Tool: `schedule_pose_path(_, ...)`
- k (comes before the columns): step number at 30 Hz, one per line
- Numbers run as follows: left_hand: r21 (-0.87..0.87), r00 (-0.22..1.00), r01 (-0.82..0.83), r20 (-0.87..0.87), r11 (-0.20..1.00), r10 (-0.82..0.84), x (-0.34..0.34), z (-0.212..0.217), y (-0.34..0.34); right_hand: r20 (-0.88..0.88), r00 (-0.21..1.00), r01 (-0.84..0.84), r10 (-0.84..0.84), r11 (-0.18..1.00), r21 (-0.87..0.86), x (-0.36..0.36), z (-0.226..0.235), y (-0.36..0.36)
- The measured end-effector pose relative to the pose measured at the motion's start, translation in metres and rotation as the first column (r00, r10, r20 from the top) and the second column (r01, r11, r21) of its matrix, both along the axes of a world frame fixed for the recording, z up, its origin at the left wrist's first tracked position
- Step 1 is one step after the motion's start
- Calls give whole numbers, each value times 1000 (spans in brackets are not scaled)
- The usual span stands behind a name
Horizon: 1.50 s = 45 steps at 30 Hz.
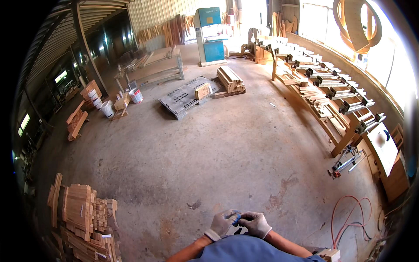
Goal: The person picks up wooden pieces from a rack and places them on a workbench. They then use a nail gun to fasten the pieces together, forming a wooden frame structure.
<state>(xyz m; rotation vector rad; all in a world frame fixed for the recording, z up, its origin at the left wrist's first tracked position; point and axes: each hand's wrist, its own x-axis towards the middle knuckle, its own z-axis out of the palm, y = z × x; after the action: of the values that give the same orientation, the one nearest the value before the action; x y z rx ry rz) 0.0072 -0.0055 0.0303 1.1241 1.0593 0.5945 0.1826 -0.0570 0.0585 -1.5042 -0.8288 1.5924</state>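
Both my hands wear light grey work gloves and meet close to my body at the bottom of the view. My left hand (pixel 222 222) and my right hand (pixel 255 223) pinch a small blue object (pixel 236 218) between their fingertips. What the blue object is cannot be made out. My bare forearms come up from the lower edge over my blue shirt. Beneath the hands lies the stained concrete floor (pixel 209 153).
Stacked wood pieces (pixel 83 218) lie at lower left. A grey pallet (pixel 185 97) with a wood block and a lumber stack (pixel 230 81) sit ahead. A long clamp rack (pixel 325 87) runs along the right. A red hose (pixel 349 218) coils at lower right. A blue bandsaw (pixel 210 37) stands at the back.
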Motion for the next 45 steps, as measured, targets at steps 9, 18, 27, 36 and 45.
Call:
schedule_pose_path(9,-11,998,30,54,999,-29,2,-12,2,109,994,-32,26,998,52,5,-19,-1)
schedule_pose_path(18,-75,994,64,88,995,-57,-6,-19,2,451,892,-184,28,934,307,5,-35,2)
schedule_pose_path(27,-98,973,3,229,995,19,1,-29,0,293,956,-96,10,955,281,9,-30,-1)
schedule_pose_path(36,-124,986,10,165,992,11,1,-22,-2,244,969,-57,30,993,103,3,-2,-1)
schedule_pose_path(45,-126,983,66,178,990,-43,0,-27,-1,368,930,-115,-2,949,295,10,-28,-9)
